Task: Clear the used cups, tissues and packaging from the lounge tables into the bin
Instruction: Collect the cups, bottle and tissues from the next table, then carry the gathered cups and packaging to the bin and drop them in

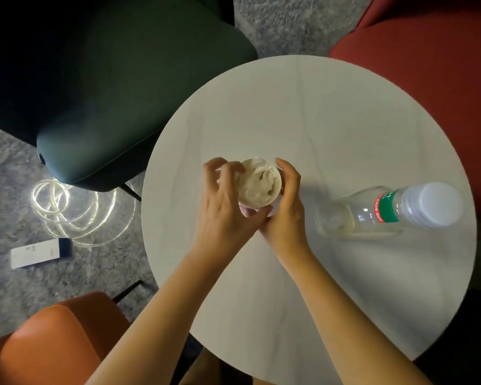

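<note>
A white paper cup (261,184) stands near the middle of the round white table (303,112), with crumpled white tissue (257,180) stuffed inside it. My right hand (285,207) curls around the cup's right side. My left hand (225,201) is at the cup's left rim, its curled fingers on the tissue and its thumb under the cup's near side. A clear plastic bottle (386,211) with a white cap and a green and red label stands to the right of the cup, untouched.
A dark green chair (109,107) is at the upper left, a red chair (428,65) at the upper right, an orange chair (56,343) at the lower left. On the grey carpet lie a coiled lit cable (75,209) and a white card (39,252).
</note>
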